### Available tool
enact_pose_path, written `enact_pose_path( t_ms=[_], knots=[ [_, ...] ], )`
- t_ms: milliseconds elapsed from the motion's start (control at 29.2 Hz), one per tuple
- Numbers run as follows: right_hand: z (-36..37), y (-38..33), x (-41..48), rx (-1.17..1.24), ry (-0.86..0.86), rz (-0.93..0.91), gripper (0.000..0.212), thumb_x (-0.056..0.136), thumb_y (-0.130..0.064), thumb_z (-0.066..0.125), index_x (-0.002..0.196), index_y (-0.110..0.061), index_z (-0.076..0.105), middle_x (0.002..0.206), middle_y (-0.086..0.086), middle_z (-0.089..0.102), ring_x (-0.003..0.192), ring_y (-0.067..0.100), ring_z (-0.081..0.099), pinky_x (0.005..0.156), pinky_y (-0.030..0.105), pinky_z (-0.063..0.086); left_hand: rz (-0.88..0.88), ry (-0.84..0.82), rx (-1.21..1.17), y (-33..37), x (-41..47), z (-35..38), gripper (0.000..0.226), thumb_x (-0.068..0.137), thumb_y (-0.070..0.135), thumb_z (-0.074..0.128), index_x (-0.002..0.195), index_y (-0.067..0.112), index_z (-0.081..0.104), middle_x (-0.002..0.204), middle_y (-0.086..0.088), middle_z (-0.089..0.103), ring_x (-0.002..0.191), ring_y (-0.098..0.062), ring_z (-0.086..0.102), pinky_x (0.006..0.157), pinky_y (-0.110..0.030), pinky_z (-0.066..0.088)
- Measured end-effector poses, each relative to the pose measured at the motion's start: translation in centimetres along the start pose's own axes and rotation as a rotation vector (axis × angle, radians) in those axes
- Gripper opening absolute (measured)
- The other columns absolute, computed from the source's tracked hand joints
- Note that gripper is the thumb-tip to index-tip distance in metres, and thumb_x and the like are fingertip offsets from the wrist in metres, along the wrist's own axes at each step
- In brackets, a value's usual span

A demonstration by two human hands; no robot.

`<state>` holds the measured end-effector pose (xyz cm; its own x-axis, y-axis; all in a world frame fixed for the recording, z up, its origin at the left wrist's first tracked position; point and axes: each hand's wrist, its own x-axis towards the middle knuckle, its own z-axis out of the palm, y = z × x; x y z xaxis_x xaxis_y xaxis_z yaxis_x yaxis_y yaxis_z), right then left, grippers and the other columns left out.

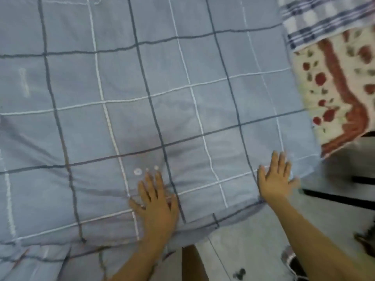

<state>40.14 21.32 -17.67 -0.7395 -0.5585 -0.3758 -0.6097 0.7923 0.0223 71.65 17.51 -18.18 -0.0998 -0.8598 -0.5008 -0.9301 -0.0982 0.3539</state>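
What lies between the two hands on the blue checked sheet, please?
Only the blue checked sheet itself: the head view shows bare, slightly creased fabric with grid lines between the left hand and the right hand, both flat on it.

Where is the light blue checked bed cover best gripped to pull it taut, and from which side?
Pinch the light blue checked bed cover at its near right corner, just past the flat right hand. Come from the near edge, where the hem lies free; the flat middle probably offers no fold to grasp.
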Motion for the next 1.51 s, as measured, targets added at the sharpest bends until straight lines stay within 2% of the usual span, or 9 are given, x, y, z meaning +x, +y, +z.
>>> enact_pose_path(
  t_ms=[103, 240, 343, 446, 617, 720, 857, 1234, 1508],
  knots=[
    [-0.1, 1.5, 0.9, 0.306, 0.052, 0.228, 0.087, 0.084, -0.065, 0.035, 0.152, -0.019, 0.007, 0.16, 0.006, 0.006, 0.145, 0.027, 0.012, 0.112, 0.053, 0.017, -0.042, -0.157, -0.04, 3.6, 0.0, 0.4, 0.109, 0.07, 0.073, 0.04, 0.149, 0.023, -0.014, 0.158, -0.007, -0.009, 0.144, -0.025, -0.006, 0.102, -0.071, 0.006],
    [-0.2, 5.5, 4.1, 1.184, 0.057, 0.911, 0.104, 0.077, -0.066, 0.06, 0.15, -0.007, 0.014, 0.153, 0.015, 0.027, 0.135, 0.031, 0.035, 0.111, 0.047, 0.029, -0.12, -0.384, 0.032, 8.8, 1.2, 1.0, 0.149, 0.046, 0.081, 0.066, 0.123, 0.031, -0.051, 0.139, -0.009, -0.049, 0.134, -0.032, -0.037, 0.101, -0.072, -0.008],
    [-0.7, 8.9, 6.6, 1.633, -0.229, 0.862, 0.074, 0.083, -0.068, 0.049, 0.135, -0.015, 0.049, 0.136, 0.02, 0.05, 0.122, 0.032, 0.051, 0.097, 0.046, 0.047, -0.188, -0.373, 0.132, 10.3, 1.6, 1.6, 0.164, 0.031, 0.081, 0.071, 0.119, 0.026, -0.055, 0.137, -0.015, -0.05, 0.133, -0.035, -0.037, 0.099, -0.073, -0.009],
    [-1.4, 11.3, 9.2, 1.769, -0.117, 0.799, 0.044, 0.089, -0.044, 0.06, 0.12, -0.014, 0.059, 0.123, 0.009, 0.063, 0.093, 0.019, 0.063, 0.059, 0.027, 0.055, -0.196, -0.335, 0.18, 11.2, 1.7, 2.4, 0.168, 0.027, 0.079, 0.075, 0.122, 0.025, -0.053, 0.141, -0.014, -0.047, 0.136, -0.034, -0.034, 0.101, -0.072, -0.007],
    [-2.1, 12.9, 11.1, 1.594, -0.105, 0.685, 0.039, 0.089, -0.03, 0.064, 0.124, -0.019, 0.051, 0.107, 0.001, 0.058, 0.09, 0.014, 0.057, 0.077, 0.029, 0.05, -0.179, -0.242, 0.224, 11.6, 1.1, 3.8, 0.175, 0.021, 0.067, 0.084, 0.135, 0.023, -0.041, 0.149, -0.014, -0.034, 0.14, -0.032, -0.026, 0.103, -0.071, -0.003],
    [-1.7, 14.0, 11.6, 1.259, 0.211, 0.557, 0.021, 0.084, -0.023, 0.071, 0.085, -0.019, 0.051, 0.088, 0.002, 0.05, 0.08, 0.016, 0.047, 0.069, 0.015, 0.041, -0.223, -0.29, 0.301, 12.5, 1.2, 3.8, 0.175, 0.021, 0.07, 0.082, 0.131, 0.024, -0.046, 0.148, -0.013, -0.037, 0.139, -0.03, -0.028, 0.105, -0.071, -0.003],
    [-2.0, 14.3, 11.6, 1.09, 0.21, 0.299, 0.031, 0.086, -0.019, 0.068, 0.068, -0.023, 0.043, 0.064, -0.004, 0.042, 0.06, 0.009, 0.04, 0.062, 0.017, 0.039, -0.241, -0.35, 0.333, 13.3, 1.7, 3.0, 0.167, 0.034, 0.067, 0.084, 0.138, 0.016, -0.038, 0.147, -0.016, -0.037, 0.139, -0.033, -0.029, 0.11, -0.064, -0.005],
    [-3.1, 15.7, 12.5, 0.912, 0.05, 0.152, 0.04, 0.081, -0.044, 0.066, 0.062, -0.016, 0.044, 0.073, 0.009, 0.04, 0.068, 0.017, 0.041, 0.063, 0.028, 0.034, -0.22, -0.259, 0.333, 14.3, 1.0, 3.1, 0.163, 0.034, 0.063, 0.085, 0.145, 0.016, -0.026, 0.151, -0.017, -0.031, 0.14, -0.033, -0.025, 0.107, -0.063, -0.008],
    [-4.4, 15.8, 12.9, 0.957, -0.006, 0.193, 0.02, 0.096, -0.027, 0.052, 0.084, -0.011, 0.055, 0.076, 0.005, 0.054, 0.072, 0.014, 0.049, 0.065, 0.026, 0.041, -0.167, -0.179, 0.288, 17.1, -0.4, 2.7, 0.14, 0.059, 0.061, 0.077, 0.147, 0.01, -0.019, 0.156, -0.011, -0.017, 0.144, -0.026, -0.016, 0.112, -0.061, -0.004]
  ],
)
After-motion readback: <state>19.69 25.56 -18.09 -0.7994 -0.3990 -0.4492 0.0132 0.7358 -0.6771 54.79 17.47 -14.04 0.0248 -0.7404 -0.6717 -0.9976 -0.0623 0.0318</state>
